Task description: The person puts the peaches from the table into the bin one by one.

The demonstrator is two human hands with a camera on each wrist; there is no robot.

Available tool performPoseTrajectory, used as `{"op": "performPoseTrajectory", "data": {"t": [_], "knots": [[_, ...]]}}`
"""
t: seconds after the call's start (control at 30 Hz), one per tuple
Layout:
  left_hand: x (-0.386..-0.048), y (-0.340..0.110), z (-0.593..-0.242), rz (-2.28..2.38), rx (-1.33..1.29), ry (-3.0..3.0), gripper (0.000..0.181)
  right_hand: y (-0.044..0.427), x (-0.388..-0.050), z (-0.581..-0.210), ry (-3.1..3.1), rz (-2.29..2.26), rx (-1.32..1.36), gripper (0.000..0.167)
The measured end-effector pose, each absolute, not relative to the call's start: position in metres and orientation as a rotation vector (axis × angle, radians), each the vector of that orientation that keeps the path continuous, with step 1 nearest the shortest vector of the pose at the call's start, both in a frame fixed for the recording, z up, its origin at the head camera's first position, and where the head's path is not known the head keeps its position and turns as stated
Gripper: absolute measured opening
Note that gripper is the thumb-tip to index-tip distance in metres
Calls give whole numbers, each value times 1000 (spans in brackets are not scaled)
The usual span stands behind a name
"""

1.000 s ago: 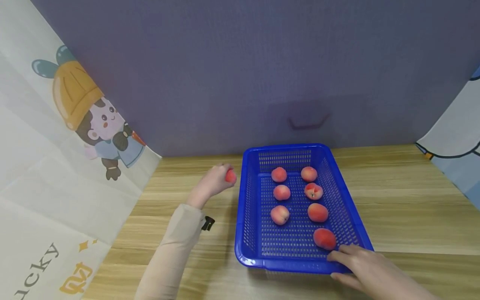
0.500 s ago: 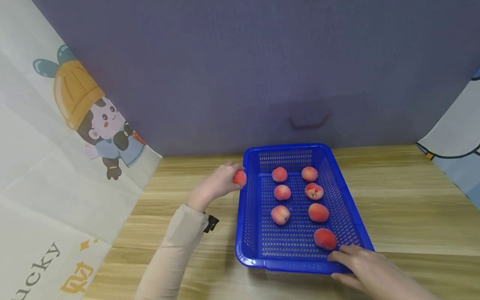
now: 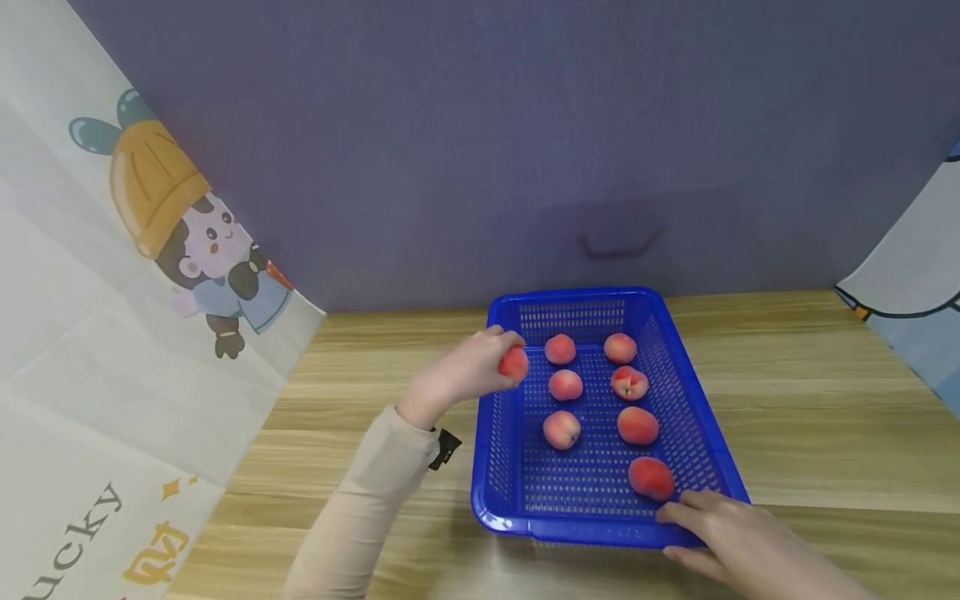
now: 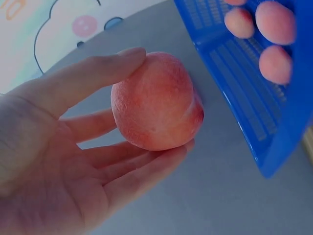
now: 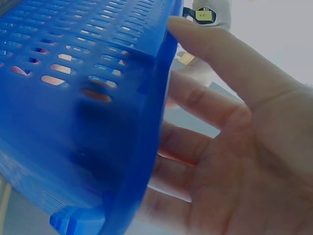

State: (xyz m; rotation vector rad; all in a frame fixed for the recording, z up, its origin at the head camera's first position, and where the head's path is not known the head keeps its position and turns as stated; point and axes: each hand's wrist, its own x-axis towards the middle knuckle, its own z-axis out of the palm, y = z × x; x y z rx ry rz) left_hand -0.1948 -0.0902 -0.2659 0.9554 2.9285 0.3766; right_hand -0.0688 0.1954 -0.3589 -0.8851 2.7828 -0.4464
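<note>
My left hand (image 3: 476,365) holds a red peach (image 3: 513,364) between thumb and fingers, above the left rim of a blue plastic basket (image 3: 498,525). In the left wrist view the thumb lies on top of the held peach (image 4: 154,103) and the fingers support it from below. My right hand (image 3: 723,529) grips the basket's near right corner, with fingers over the rim and thumb outside, as the right wrist view of the basket wall (image 5: 98,132) shows. Inside lie several peaches in two columns, among them a left one (image 3: 562,430) and a near right one (image 3: 652,478).
The basket stands on a wood-grain table (image 3: 817,400). A grey-purple panel (image 3: 525,150) rises behind it. A white printed sheet with a cartoon figure (image 3: 213,242) borders the left, and another printed sheet (image 3: 918,275) the right. A black strap (image 3: 446,450) shows at my left wrist.
My left hand has carried the peach rightward, from beside the basket to over its left rim. The right hand and the basket have stayed in place.
</note>
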Motion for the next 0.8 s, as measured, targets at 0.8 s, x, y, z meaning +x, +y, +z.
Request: {"op": "performPoseTrajectory", "data": {"t": [0.8], "knots": [[-183, -32, -276, 103, 1114, 2679, 41, 196, -69, -360, 2776, -450, -877, 35]]}}
